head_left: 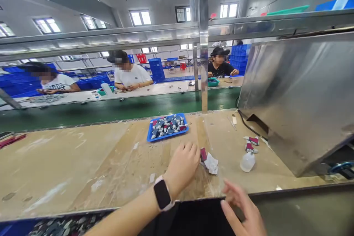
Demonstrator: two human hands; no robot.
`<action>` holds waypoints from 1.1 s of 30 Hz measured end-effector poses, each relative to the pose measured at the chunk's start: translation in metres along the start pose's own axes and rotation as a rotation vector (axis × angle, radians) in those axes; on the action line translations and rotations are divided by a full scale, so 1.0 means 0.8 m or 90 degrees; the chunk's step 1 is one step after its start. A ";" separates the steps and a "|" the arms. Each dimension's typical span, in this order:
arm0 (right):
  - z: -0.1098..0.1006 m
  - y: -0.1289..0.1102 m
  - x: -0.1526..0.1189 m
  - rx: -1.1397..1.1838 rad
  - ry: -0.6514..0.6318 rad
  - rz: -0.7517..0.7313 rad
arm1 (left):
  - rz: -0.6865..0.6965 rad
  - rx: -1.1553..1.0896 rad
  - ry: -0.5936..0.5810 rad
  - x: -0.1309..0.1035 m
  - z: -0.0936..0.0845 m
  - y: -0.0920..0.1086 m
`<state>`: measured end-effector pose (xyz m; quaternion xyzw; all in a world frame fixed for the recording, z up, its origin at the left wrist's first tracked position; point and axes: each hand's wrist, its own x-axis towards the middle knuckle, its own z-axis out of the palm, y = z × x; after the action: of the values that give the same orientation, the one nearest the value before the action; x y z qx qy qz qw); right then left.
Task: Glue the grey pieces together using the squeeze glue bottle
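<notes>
My left hand (184,164), wearing a smartwatch (162,194), is over the middle of the table with its fingers curled down. At its right side it grips a small maroon piece (203,154); the fingertips are partly hidden. A crumpled white tissue (211,163) lies against that piece. Lower right, my right hand (245,208) is raised near the table's front edge, slightly blurred, its fingers apart and nothing in them. Beyond my left hand, a blue tray (151,136) holds many small maroon, blue-grey and white pieces.
A translucent bottle (247,162) stands right of the tissue, with maroon-and-white pieces (251,145) behind it. Tweezers (231,122) lie farther back. A metal cabinet (298,99) bounds the right side. A bin of pieces (66,225) is below the front edge. Several co-workers (132,75) sit opposite.
</notes>
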<state>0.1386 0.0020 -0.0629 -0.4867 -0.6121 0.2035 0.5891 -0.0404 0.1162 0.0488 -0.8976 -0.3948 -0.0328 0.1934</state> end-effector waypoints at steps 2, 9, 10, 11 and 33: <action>0.016 -0.016 0.027 -0.090 -0.088 -0.107 | -0.033 -0.042 0.015 -0.037 -0.004 0.017; 0.041 -0.015 0.051 -0.162 -0.102 -0.277 | -0.132 -0.200 0.125 -0.093 0.015 0.047; 0.042 -0.012 0.049 -0.157 -0.098 -0.275 | -0.139 -0.216 0.138 -0.096 0.019 0.048; 0.043 -0.010 0.046 -0.153 -0.085 -0.268 | -0.149 -0.239 0.152 -0.098 0.024 0.049; 0.050 0.014 0.046 -0.129 -0.144 -0.148 | -0.277 -0.599 0.309 -0.094 0.072 0.072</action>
<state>0.1124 0.0507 -0.0621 -0.4435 -0.7440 0.1246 0.4839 -0.0559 0.0502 -0.0386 -0.7519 -0.4576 -0.4494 -0.1526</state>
